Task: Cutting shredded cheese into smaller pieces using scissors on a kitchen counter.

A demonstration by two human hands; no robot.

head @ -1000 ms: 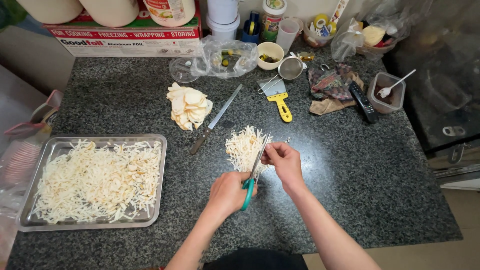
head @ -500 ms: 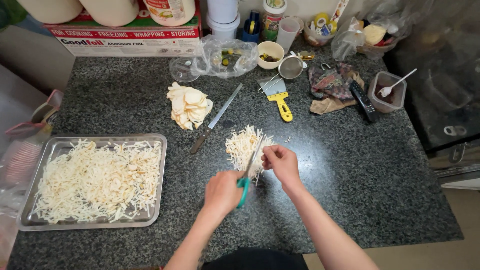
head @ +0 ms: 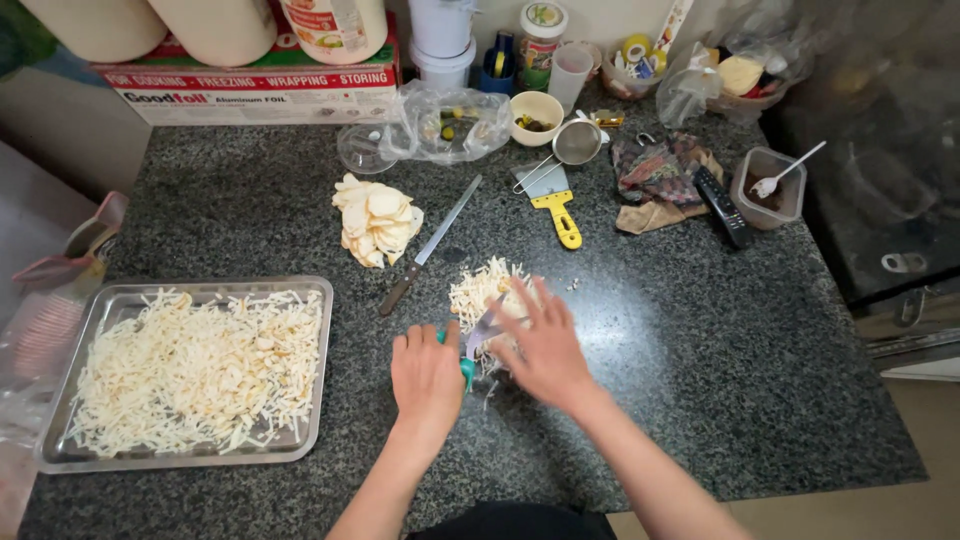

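My left hand (head: 428, 378) grips green-handled scissors (head: 474, 348), whose blades point up toward a small pile of pale shredded strips (head: 482, 288) on the dark granite counter (head: 660, 340). Beside it, my right hand (head: 542, 348) lies flat with fingers spread over the near part of that pile, touching the strips and the scissor blades. A metal tray (head: 318, 350) at the left holds a wide layer of the same shredded strips (head: 190, 365).
A stack of pale round slices (head: 376, 220) and a long knife (head: 430, 245) lie behind the pile. Further back are a yellow-handled scraper (head: 558, 208), a small strainer (head: 576, 145), a plastic bag (head: 450, 125), a cloth (head: 660, 172), a remote (head: 722, 206) and a tub with a spoon (head: 768, 186).
My right hand has let go of its pinch at the scissor blades and spread flat over the pile. My left hand with the scissors has stayed nearly still.
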